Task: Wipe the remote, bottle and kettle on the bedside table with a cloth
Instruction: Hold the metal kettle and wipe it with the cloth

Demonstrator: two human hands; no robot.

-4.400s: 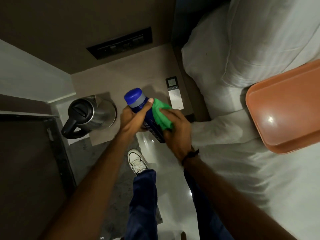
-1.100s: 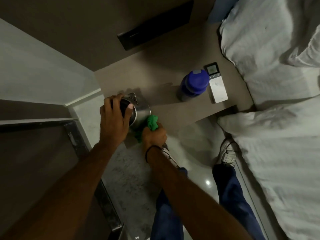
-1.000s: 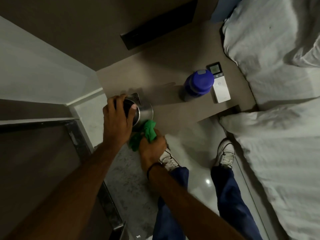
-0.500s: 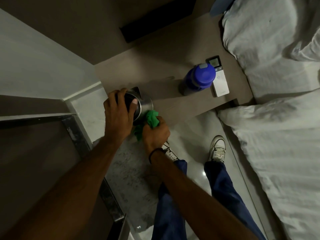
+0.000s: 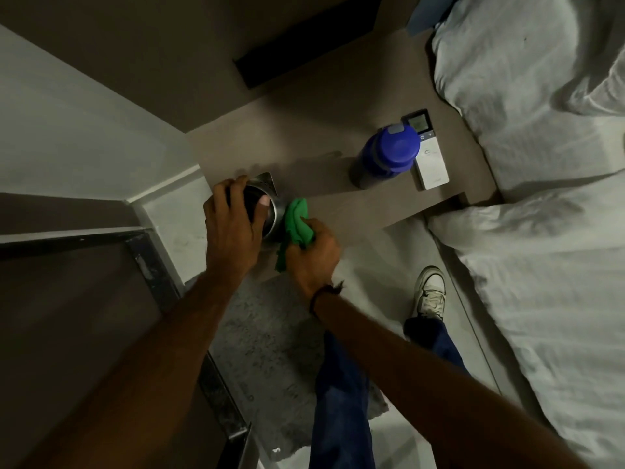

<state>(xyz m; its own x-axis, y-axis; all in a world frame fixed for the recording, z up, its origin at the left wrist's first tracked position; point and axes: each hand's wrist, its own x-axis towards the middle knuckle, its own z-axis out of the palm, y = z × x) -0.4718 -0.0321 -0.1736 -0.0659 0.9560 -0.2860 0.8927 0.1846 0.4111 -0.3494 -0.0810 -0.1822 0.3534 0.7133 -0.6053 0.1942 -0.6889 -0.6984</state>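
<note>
My left hand (image 5: 230, 228) is clamped over the top of the kettle (image 5: 270, 216) at the tabletop's (image 5: 314, 130) near-left corner. My right hand (image 5: 313, 253) grips the cloth (image 5: 296, 221), pressing it against the kettle's side. The bottle (image 5: 389, 154) stands just beside the remote (image 5: 427, 157), well apart to the right.

Table (image 5: 324, 130) against wall, bed (image 5: 541, 231) along its right side. Kettle (image 5: 267, 211) at table's front left corner. Left hand (image 5: 233, 231) on top of kettle, fingers spread over lid. Cloth (image 5: 296, 225) pressed on kettle's right side, bunched in right hand (image 5: 313, 257), just right of left hand. Bottle (image 5: 389, 155) upright toward table's right, well apart from kettle. Remote (image 5: 429, 157) flat on table, just right of bottle, partly hidden behind bottle cap, near bed edge.
</note>
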